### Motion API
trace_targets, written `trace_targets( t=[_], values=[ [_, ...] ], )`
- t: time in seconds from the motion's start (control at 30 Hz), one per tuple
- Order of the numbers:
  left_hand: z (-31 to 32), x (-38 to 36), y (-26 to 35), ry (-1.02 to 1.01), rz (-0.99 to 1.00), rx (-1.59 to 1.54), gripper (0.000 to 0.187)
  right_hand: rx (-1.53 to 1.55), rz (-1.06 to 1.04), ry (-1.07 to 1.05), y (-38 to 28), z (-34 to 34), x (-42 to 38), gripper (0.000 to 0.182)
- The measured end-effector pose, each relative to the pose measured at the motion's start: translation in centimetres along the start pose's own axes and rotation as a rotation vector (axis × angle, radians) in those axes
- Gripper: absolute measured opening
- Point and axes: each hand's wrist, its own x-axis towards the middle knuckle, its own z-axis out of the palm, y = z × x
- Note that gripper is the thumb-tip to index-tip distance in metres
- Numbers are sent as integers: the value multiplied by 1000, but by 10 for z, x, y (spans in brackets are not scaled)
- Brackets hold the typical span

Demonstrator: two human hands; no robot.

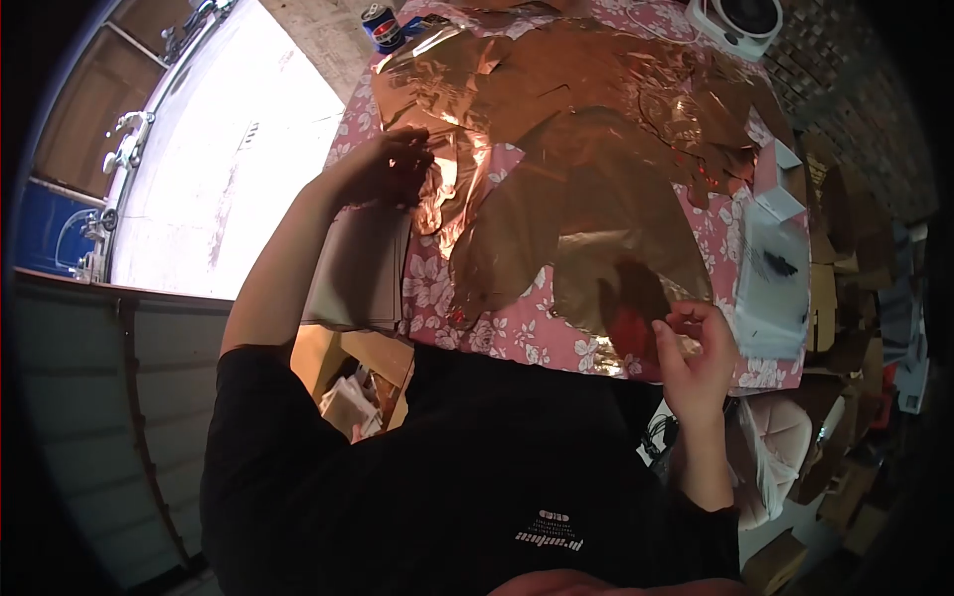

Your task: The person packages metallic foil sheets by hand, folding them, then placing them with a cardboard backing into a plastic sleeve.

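Note:
Shiny copper-coloured foil sheets (606, 189) with curved, ragged edges overlap on a table with a pink floral cloth (432, 283). My left hand (388, 167) is in shadow at the left edge of the foil, above a stack of flat sheets (358, 268); its fingers are bent, and what they may hold cannot be made out. Near the front edge of the table, my right hand (696, 348) is beside the lower right edge of the foil. Its thumb and fingers are apart and curved, with nothing visible between them.
A blue can (382, 28) stands at the back left. A white round device (735, 25) is at the back right. An open white box (778, 181) and a clear plastic bag (773, 288) lie along the right edge. A padded seat (773, 447) and cardboard boxes are beyond.

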Motion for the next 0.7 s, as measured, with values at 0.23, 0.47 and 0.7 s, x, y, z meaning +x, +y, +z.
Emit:
trace_targets(
  t=[0.23,0.47,0.7],
  values=[
    [-1,-5,-1,35,501,727,29,-169,-427,-290,-70,47,55,27],
    [-25,7,1,87,861,946,19,-229,-644,-469,-102,165,137,33],
    [-17,-17,27,262,774,778,27,-161,-771,-365,-98,279,194,35]
  ],
)
